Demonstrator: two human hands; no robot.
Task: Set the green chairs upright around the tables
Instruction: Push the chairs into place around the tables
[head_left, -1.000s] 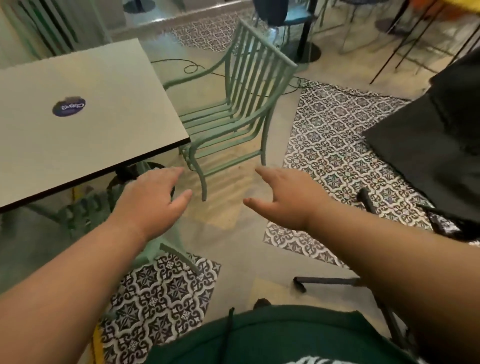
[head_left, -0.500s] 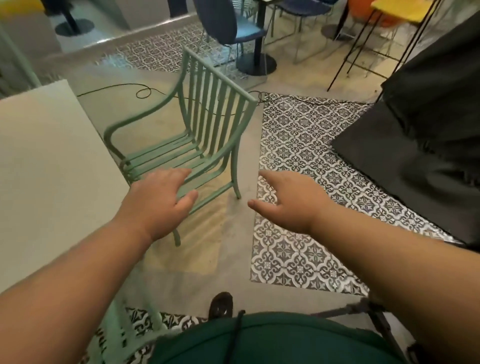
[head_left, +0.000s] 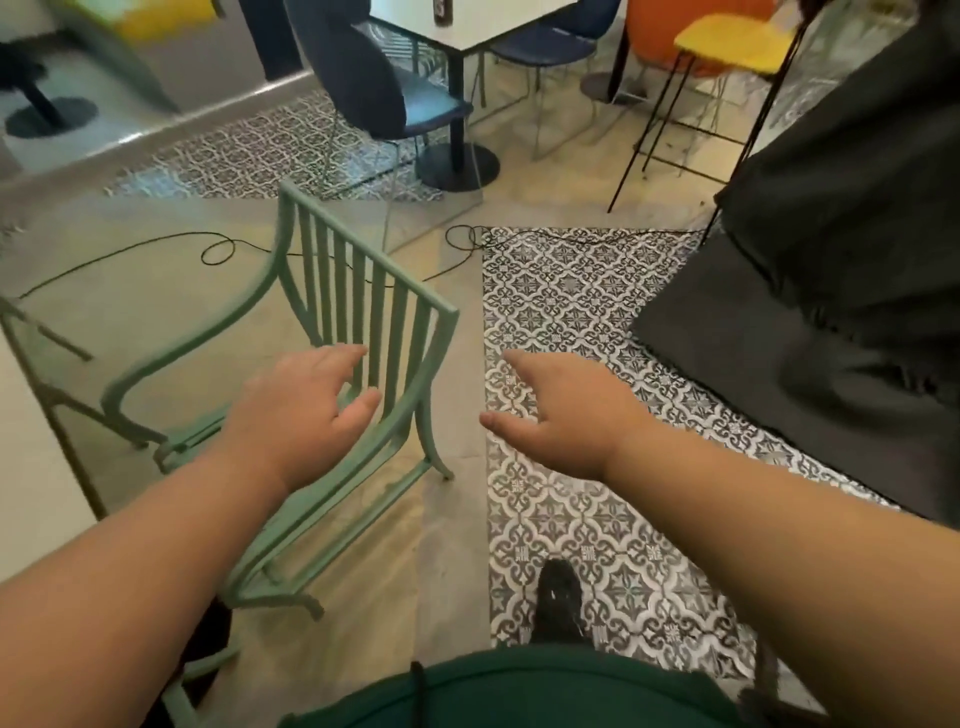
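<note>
A green slatted metal chair (head_left: 363, 291) stands upright on its legs, its seat facing the pale table (head_left: 26, 467) at the left edge. My left hand (head_left: 301, 410) hovers open just in front of the backrest slats, fingers spread, holding nothing. My right hand (head_left: 561, 410) is open too, stretched out to the right of the chair over the patterned tiles, apart from the backrest corner. Part of another green chair frame (head_left: 197, 670) shows at the bottom left, mostly hidden by my left arm.
A black fabric-covered object (head_left: 831, 312) fills the right side. A black cable (head_left: 218, 249) loops on the floor behind the chair. Blue chairs (head_left: 374, 88), a white table (head_left: 467, 26) on a black pedestal and a yellow stool (head_left: 727, 36) stand farther back. My shoe (head_left: 558, 597) is on the tiles.
The view has swung right and forward, bringing the green chair closer and lower left. Both hands now reach nearer its backrest; the table has slid to the left edge.
</note>
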